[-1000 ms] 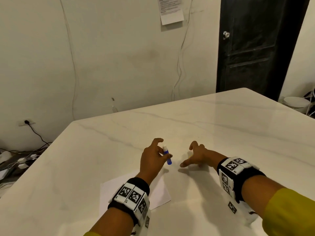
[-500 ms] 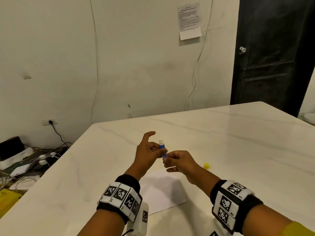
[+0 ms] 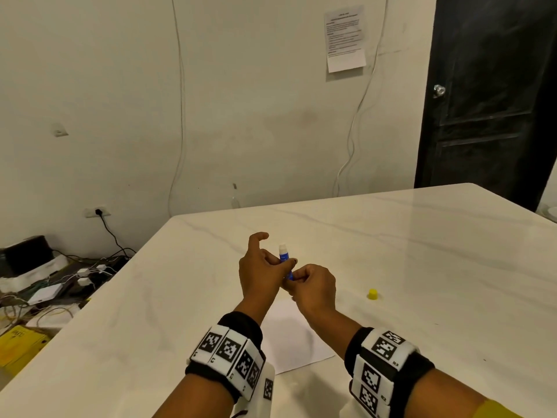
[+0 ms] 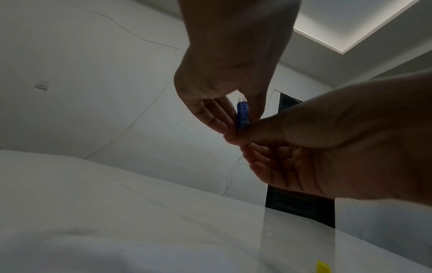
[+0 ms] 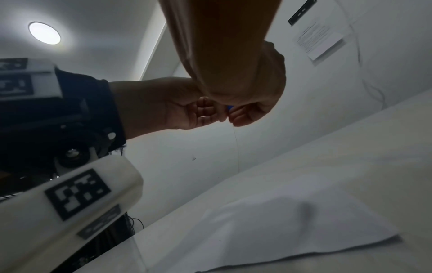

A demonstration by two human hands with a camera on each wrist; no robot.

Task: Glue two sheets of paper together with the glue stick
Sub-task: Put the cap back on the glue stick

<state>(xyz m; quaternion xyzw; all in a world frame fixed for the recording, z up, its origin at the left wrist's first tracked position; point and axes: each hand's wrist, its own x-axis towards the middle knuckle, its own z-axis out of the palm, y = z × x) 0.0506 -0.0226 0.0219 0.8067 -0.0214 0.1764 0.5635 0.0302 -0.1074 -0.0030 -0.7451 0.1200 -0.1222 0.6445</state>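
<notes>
Raised glue stick (image 3: 284, 259) slightly; left hand (image 3: 259, 273) pinches barrel, right hand (image 3: 313, 285) grips base; yellow cap (image 3: 372, 293) on table (image 3: 422, 251); label unreadable.

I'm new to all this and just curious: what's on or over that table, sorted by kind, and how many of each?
Glue stick: 1, held above the table by both hands
Yellow cap: 1, on the table
Paper: 1 patch visible; how many sheets, I cannot tell
Hands: 2, left and right
Total: 5

Head view evenly lit, table (image 3: 391, 236) faintly glossy — wrist views dim, backlit by a ceiling lamp (image 5: 44, 32), edges warped.
</notes>
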